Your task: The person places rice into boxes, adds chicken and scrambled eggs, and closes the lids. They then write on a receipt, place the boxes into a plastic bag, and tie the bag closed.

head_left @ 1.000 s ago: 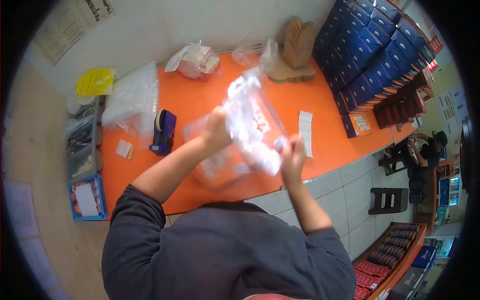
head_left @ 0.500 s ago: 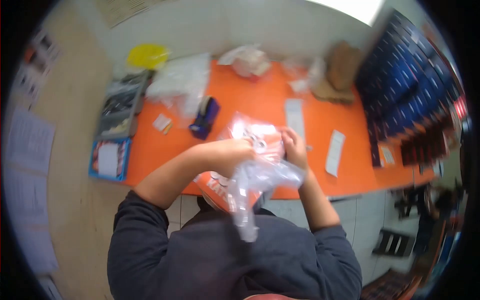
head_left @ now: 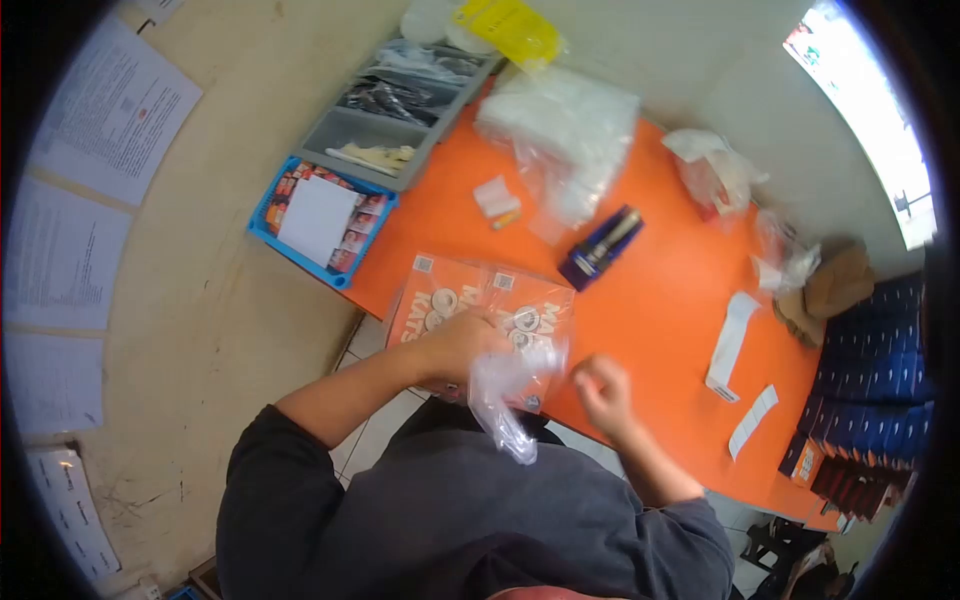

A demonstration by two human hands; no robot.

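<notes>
Two orange boxes (head_left: 430, 318) with white lettering sit side by side in a clear plastic bag at the table's near edge. Over their front lies my left hand (head_left: 463, 343), its fingers closed on the plastic bag (head_left: 505, 400), whose loose end hangs toward my body. To the right of the boxes and apart from them is my right hand (head_left: 603, 392), slightly blurred. Its fingers are curled with the thumb against them; anything in them is too small to make out. A blue tape dispenser (head_left: 600, 248) stands beyond the boxes on the orange table (head_left: 655, 325).
At the left are a blue basket (head_left: 345, 275) of printed cards and a grey compartment tray (head_left: 425, 165). Clear plastic bags (head_left: 570, 130) lie at the back. Paper strips (head_left: 733, 345) are at the right, near stacked dark blue boxes (head_left: 870, 350).
The view has turned left. The orange boxes now rest flatter, with both fronts showing. My right hand has come away from the bag, while my left hand stays on it.
</notes>
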